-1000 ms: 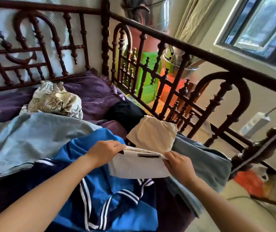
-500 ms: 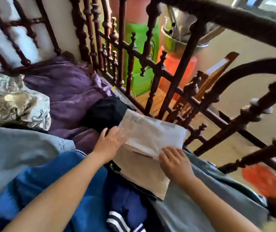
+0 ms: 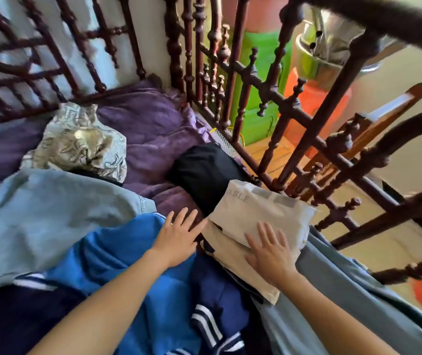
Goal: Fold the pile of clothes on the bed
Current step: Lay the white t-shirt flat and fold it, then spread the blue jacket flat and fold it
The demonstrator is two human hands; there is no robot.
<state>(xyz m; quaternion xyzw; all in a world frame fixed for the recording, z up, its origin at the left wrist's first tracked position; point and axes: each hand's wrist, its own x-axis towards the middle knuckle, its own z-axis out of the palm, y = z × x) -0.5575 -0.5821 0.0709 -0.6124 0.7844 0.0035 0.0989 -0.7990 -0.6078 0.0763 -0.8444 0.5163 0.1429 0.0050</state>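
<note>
A folded cream garment point(image 3: 263, 213) lies at the right side of the bed, close to the railing. My right hand point(image 3: 268, 249) presses flat on its near end with straight fingers. My left hand point(image 3: 179, 234) rests open just left of it, over the edge of a blue jacket with white stripes point(image 3: 138, 272). A folded black garment point(image 3: 204, 175) sits behind the cream one. Light blue cloth point(image 3: 38, 213) spreads on the left, and more light blue cloth point(image 3: 345, 303) lies on the right.
A patterned grey-cream bundle point(image 3: 82, 147) sits on the purple bedding point(image 3: 153, 129) toward the back. The dark wooden bed railing point(image 3: 281, 103) runs along the right and back. Beyond it stand green point(image 3: 263, 73) and orange point(image 3: 317, 96) containers and a metal pot point(image 3: 332, 47).
The cream garment was held up and folded over between both hands; now it lies folded on the bed. Both hands have let go and flattened, the left moving off to the side.
</note>
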